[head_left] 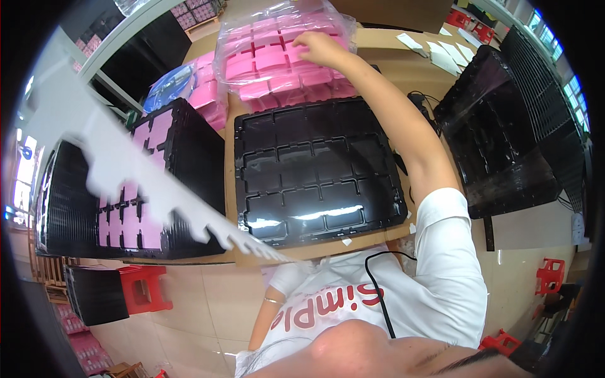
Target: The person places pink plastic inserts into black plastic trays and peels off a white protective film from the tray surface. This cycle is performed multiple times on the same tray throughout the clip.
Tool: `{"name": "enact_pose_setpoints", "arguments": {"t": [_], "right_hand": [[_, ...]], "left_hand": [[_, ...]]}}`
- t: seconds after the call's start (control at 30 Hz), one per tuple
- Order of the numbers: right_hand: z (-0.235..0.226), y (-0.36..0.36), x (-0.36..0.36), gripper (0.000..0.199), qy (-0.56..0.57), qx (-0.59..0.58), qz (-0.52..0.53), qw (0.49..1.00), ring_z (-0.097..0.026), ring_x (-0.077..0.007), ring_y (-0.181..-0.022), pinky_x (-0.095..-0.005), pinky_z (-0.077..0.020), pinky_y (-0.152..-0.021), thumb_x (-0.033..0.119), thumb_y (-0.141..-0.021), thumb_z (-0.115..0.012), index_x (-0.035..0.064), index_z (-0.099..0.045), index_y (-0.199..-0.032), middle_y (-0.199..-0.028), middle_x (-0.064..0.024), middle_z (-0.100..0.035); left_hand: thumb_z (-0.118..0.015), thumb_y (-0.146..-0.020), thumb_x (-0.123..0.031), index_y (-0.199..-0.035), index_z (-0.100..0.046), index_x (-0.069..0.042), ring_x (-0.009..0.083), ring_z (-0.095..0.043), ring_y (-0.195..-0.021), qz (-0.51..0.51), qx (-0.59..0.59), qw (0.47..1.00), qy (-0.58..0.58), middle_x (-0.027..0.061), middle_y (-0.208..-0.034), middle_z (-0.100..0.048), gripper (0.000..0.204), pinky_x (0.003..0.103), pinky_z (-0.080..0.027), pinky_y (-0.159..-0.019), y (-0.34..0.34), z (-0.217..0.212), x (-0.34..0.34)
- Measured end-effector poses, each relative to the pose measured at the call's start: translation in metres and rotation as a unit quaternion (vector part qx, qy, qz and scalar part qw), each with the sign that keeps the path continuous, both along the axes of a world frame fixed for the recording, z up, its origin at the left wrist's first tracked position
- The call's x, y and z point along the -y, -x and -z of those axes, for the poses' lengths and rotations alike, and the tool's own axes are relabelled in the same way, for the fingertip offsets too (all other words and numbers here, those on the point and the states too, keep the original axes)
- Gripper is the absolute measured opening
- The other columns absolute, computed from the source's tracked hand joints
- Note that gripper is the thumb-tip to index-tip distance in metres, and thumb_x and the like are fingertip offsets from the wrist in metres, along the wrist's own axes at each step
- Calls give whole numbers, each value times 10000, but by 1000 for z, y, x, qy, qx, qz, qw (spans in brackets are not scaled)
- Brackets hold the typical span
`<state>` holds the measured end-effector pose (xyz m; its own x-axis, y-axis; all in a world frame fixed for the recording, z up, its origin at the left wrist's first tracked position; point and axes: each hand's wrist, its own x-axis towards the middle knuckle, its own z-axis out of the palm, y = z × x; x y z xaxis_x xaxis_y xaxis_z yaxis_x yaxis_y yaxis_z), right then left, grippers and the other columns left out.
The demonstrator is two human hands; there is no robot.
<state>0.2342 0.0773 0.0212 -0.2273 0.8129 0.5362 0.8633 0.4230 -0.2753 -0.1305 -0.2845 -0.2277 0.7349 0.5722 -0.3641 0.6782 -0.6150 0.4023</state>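
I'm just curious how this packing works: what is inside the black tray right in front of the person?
The black tray holds nothing visible: its rectangular compartments are bare, glossy plastic. The pink pieces sit in a clear bag behind it, where the right hand reaches. What lies under the tray is covered.

Black tray (315,170) seemingly open; white strip (157,183) crosses left.

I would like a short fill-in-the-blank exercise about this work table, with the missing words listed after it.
1. The right hand rests on a clear bag of ____ foam pieces.
2. The empty tray in front of the person is ____ in colour.
3. The tray on the left is partly filled with pink ____.
4. The stool under the table is ____.

Missing words: pink; black; pieces; red
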Motion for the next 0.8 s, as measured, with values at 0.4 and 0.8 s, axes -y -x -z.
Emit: {"name": "enact_pose_setpoints", "arguments": {"t": [0.4, 0.8], "right_hand": [[-21, -11, -34, 165, 160, 25, 4, 987, -667, -229, -725, -383, -512, -648, 101, -704, -760, 53, -671, -835, -767, -93, -689], [-31, 58, 98, 162, -178, -335, -81, 922, -645, -202, -850, -338, -502, -791, 194, -857, -700, 43, -661, -902, -885, -63, -658]], "left_hand": [[-710, -878, -145, -862, -703, -13, 111, -641, -617, -205, 178, 960, 72, 49, -735, -688, 133, 254, -501, -575, 77, -209, -44], [-375, -954, -632, -1487, -159, 68, 363, -322, -1402, -262, 656, 598, 379, 259, -1519, -279, 907, 462, -333, -1117, -77, -204, -246]]}}
